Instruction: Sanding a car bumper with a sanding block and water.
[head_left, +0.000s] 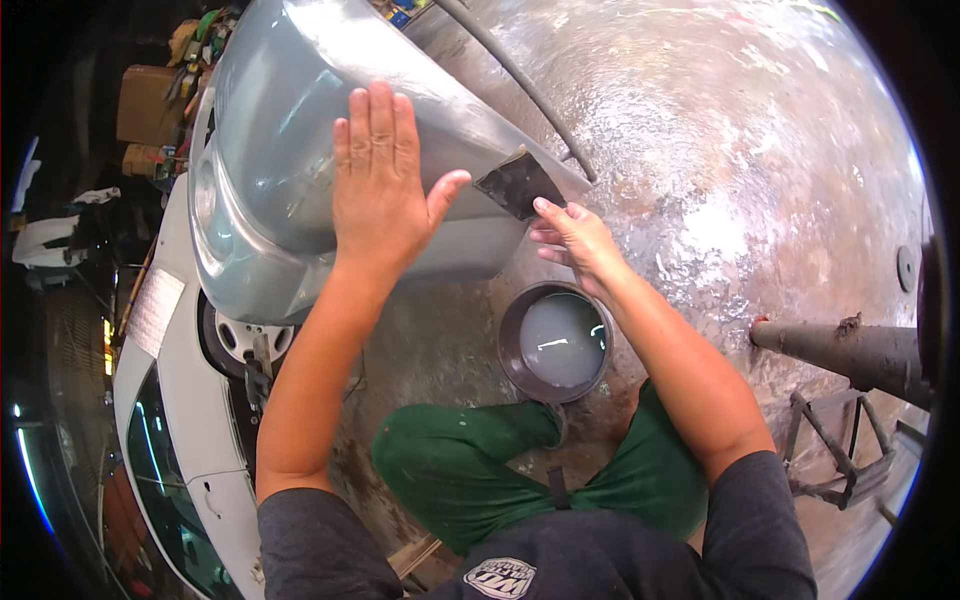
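A grey-silver car bumper (275,130) curves across the upper left, its surface shiny. Over its middle my left hand (382,190) is laid out flat, fingers straight and thumb apart, seemingly touching the surface. My right hand (580,243) pinches the lower corner of a dark sheet, probably sandpaper (518,184), between thumb and fingers at the bumper's right end. Below that hand stands a round bucket (508,350) holding cloudy water (562,345).
A white car (190,430) is at the left, behind the bumper. A dark pole (520,75) slants down at the top. On the right are a thick metal post (835,350) and a metal frame stand (845,465). The concrete floor (690,150) looks wet. Cardboard boxes (150,105) lie far left.
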